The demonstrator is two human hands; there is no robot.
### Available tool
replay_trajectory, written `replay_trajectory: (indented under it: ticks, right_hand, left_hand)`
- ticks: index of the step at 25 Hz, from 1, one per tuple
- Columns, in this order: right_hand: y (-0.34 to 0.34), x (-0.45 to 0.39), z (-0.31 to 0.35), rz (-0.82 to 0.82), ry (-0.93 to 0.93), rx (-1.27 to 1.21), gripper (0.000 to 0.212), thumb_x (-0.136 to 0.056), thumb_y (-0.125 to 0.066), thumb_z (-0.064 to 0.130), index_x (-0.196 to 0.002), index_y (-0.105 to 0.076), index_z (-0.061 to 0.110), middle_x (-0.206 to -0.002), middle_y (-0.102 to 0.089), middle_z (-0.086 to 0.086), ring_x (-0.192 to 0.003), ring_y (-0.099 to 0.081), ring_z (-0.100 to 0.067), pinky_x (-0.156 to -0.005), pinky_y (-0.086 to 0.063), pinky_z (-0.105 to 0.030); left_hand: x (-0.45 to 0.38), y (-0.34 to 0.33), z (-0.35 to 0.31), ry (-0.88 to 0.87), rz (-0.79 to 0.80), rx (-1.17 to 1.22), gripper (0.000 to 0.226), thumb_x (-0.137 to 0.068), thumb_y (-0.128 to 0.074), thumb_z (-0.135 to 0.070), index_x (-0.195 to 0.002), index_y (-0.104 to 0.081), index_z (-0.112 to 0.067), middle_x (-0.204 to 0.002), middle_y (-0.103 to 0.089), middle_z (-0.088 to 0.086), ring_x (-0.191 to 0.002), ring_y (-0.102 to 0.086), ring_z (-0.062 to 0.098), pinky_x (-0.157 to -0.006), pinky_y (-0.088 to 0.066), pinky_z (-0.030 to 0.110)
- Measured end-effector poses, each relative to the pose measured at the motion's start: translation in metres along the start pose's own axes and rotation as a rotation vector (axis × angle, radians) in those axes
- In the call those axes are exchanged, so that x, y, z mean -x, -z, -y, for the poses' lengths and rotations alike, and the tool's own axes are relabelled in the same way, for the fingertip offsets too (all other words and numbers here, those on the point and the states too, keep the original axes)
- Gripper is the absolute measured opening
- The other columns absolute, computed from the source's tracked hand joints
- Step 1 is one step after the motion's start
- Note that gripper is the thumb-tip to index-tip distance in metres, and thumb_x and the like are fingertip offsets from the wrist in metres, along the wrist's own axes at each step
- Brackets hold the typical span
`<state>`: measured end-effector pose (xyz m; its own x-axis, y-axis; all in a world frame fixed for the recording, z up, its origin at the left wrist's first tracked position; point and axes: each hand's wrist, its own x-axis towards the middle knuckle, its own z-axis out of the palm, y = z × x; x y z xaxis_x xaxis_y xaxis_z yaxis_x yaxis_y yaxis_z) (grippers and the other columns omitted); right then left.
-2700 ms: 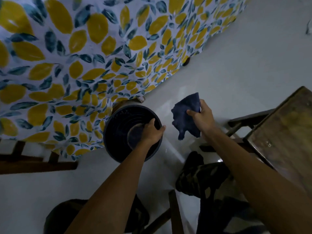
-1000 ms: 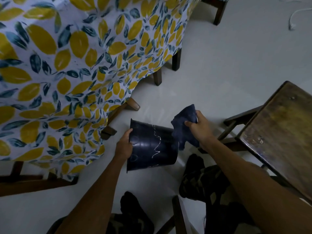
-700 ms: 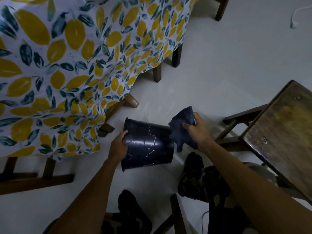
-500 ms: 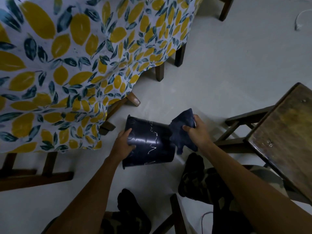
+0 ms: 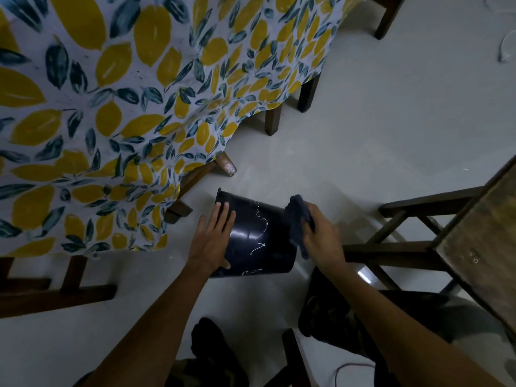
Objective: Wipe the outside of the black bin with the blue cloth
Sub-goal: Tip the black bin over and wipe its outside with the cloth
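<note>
- Black plastic catches a streak of light in the head view: the black bin point(image 5: 259, 236) lies on its side on the pale floor point(image 5: 377, 141), its outer wall turned up toward me, thin white scribble-like marks running across it.
- My left hand point(image 5: 213, 238) lies flat on the bin's wall near the rim end, fingers spread and straight, its grip released, pressing rather than clasping.
- My right hand point(image 5: 321, 238) has its grip clenched on the blue cloth point(image 5: 297, 222), which is bunched against the bin's other end and touching it.
- Just left of the bin hangs a tablecloth point(image 5: 117, 113) printed with yellow lemons and dark leaves; wooden legs point(image 5: 272, 121) show under its edge.
- At the right stands a dark wooden stool point(image 5: 480, 236), its rails close to my right wrist.
- Camouflage trousers point(image 5: 335, 314) show below both forearms.
</note>
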<state>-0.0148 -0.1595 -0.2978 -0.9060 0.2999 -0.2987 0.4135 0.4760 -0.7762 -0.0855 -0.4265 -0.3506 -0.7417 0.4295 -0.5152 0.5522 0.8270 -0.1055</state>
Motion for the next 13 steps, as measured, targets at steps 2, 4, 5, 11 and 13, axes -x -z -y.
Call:
replay_trajectory:
  ticks: [2,4,5,11,13]
  right_hand:
    - [-0.022,0.007,-0.006,0.022,0.113,0.098,0.042,-0.105,-0.047,0.017,-0.145,-0.050,0.031,-0.117,-0.072,-0.010,-0.098,-0.070,-0.028,-0.083,-0.056,-0.034]
    - [-0.055,0.018,-0.016,0.088,0.214,0.180,0.047,-0.105,-0.042,0.025,-0.152,-0.043,0.028,-0.146,-0.057,-0.013,-0.125,-0.060,-0.031,-0.103,-0.051,-0.042]
    - [-0.073,0.026,-0.021,0.137,0.241,0.250,0.051,-0.104,-0.037,0.030,-0.155,-0.037,0.029,-0.157,-0.045,-0.013,-0.139,-0.049,-0.035,-0.110,-0.046,-0.049]
    - [-0.142,0.050,-0.048,0.287,0.293,0.696,0.063,-0.104,-0.031,0.053,-0.160,-0.027,0.025,-0.168,-0.019,-0.014,-0.152,-0.023,-0.042,-0.114,-0.034,-0.064]
    - [-0.144,0.047,-0.051,0.272,0.304,0.733,0.065,-0.105,-0.027,0.056,-0.162,-0.022,0.025,-0.170,-0.014,-0.014,-0.154,-0.016,-0.041,-0.119,-0.026,-0.063]
  left_hand:
    - [-0.003,-0.001,0.001,-0.012,0.003,-0.022,0.155,-0.053,-0.084,-0.072,-0.158,0.010,-0.008,-0.167,0.016,0.019,-0.154,0.012,0.039,-0.122,-0.013,0.058]
    - [-0.006,-0.003,0.003,-0.019,-0.001,-0.036,0.157,-0.051,-0.084,-0.073,-0.158,0.011,-0.006,-0.166,0.015,0.020,-0.154,0.012,0.040,-0.123,-0.009,0.056]
    - [-0.007,-0.004,0.004,-0.023,-0.001,-0.040,0.158,-0.051,-0.084,-0.073,-0.158,0.011,-0.005,-0.166,0.015,0.021,-0.154,0.011,0.040,-0.123,-0.006,0.056]
    - [-0.013,-0.008,0.002,-0.045,-0.008,-0.099,0.160,-0.051,-0.081,-0.076,-0.155,0.013,0.000,-0.165,0.016,0.025,-0.154,0.009,0.038,-0.123,-0.002,0.056]
    - [-0.015,-0.012,0.001,-0.046,-0.009,-0.084,0.161,-0.051,-0.082,-0.075,-0.155,0.015,0.001,-0.164,0.017,0.025,-0.154,0.010,0.038,-0.125,-0.004,0.054]
